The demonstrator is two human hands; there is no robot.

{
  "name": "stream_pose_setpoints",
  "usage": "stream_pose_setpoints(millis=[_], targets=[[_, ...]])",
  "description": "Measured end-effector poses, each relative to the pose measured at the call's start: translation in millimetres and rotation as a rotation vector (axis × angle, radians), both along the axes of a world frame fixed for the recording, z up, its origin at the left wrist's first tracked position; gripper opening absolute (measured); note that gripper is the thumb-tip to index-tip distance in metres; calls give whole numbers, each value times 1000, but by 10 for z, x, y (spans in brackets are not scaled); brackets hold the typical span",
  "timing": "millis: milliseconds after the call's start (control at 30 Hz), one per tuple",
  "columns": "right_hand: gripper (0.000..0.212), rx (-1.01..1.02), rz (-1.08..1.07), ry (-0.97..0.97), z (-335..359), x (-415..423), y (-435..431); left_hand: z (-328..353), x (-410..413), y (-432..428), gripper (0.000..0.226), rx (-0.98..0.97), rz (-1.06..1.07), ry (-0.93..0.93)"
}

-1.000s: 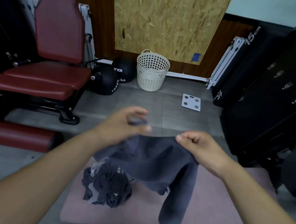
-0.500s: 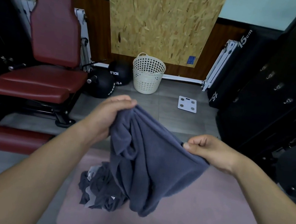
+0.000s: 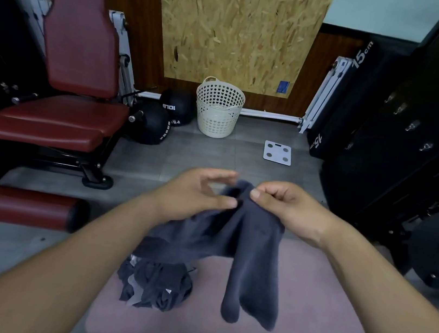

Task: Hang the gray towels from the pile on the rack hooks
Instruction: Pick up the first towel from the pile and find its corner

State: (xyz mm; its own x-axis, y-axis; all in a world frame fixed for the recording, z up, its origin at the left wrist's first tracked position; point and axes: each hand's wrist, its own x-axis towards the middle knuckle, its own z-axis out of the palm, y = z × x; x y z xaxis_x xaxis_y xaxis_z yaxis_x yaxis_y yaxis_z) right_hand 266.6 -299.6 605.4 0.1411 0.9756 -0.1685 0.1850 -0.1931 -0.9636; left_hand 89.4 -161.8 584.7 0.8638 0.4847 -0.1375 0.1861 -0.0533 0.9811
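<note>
Thumb and curled fingers of the right hand (image 3: 289,208) pinched the top fold of a gray towel (image 3: 254,257) in the middle of the frame. The left hand (image 3: 192,190) held it beside, fingers curled, thumb tip on the cloth, forefinger lifted apart and blurred. The towel hung above a pink mat (image 3: 308,325) and hid the upper part of the pile (image 3: 155,285) at lower centre. Behind stood a white basket (image 3: 218,109), a scale (image 3: 278,153) and, at left, a red bench (image 3: 72,58). The dark rack (image 3: 437,93) with its hooks (image 3: 412,126) filled the right edge, well apart from the towel.
</note>
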Motion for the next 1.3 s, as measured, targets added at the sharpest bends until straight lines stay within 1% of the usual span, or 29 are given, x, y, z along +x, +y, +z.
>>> stream_pose_setpoints(millis=[67,133,167,200,233,300,333,400,433,467,533,633,733,800,833,900,967,1000,1033,1067,1100,1133,1167,1200,1233,1300], targets=[[40,18,-20,40,38,-25,71,7,73,-57,34,-96,-61,-50],[31,34,-53,82,69,-11,82,-6,95,-26,15,-86,-46,-103],[32,41,-62,80,74,5,74,2,97,-16,12,-76,-35,-119],[36,40,-66,64,72,19,65,-2,102,-5,14,-90,-42,-128],[38,37,-67,44,61,28,54,17,106,-13,23,-112,-71,-128],[34,16,-70,9,52,22,35,30,127,-35,44,-148,-144,-106],[34,7,-66,-4,44,19,31,21,147,-60,44,-149,-174,-102],[37,-16,-59,-40,45,12,22,-7,195,-123,26,-105,-190,-102],[35,-24,-65,-50,65,12,7,-19,207,-137,15,-73,-172,-90],[33,-32,-67,-42,70,33,-7,-20,205,-144,7,-52,-147,-76],[36,-67,-57,-44,61,83,-51,-21,175,-113,8,-46,-96,-60],[64,-130,-19,-135,-2,116,-148,18,103,-30,9,-78,-26,-123],[75,-198,-22,-162,-71,211,-285,92,-12,148,16,-97,188,-200],[73,-224,-63,-173,-86,324,-402,103,-182,372,17,-132,384,-242],[70,-225,-88,-182,-81,369,-455,76,-275,484,17,-113,466,-224],[64,-199,-142,-174,-95,428,-512,-32,-413,626,18,0,528,-105],[61,-141,-170,-131,-84,367,-474,-135,-414,583,18,85,442,15],[64,-104,-152,-111,-75,303,-426,-181,-381,516,18,118,384,44],[67,-77,-131,-96,-74,245,-365,-204,-326,429,23,149,329,59],[65,-61,-104,-81,-61,172,-295,-197,-262,327,34,169,275,67],[57,-54,-78,-68,-44,104,-223,-169,-199,223,49,156,217,58],[46,-45,-46,-53,-20,35,-154,-134,-134,122,60,94,143,35],[37,-49,-8,-46,5,-14,-95,-115,-72,48,65,13,60,16],[31,-50,25,-41,26,-50,-49,-96,-28,-14,61,-51,-19,5],[26,-50,40,-26,47,-74,-14,-95,0,-40,53,-90,-81,4],[13,-59,27,61,74,-65,2,-91,5,-60,28,-110,-147,-4]])
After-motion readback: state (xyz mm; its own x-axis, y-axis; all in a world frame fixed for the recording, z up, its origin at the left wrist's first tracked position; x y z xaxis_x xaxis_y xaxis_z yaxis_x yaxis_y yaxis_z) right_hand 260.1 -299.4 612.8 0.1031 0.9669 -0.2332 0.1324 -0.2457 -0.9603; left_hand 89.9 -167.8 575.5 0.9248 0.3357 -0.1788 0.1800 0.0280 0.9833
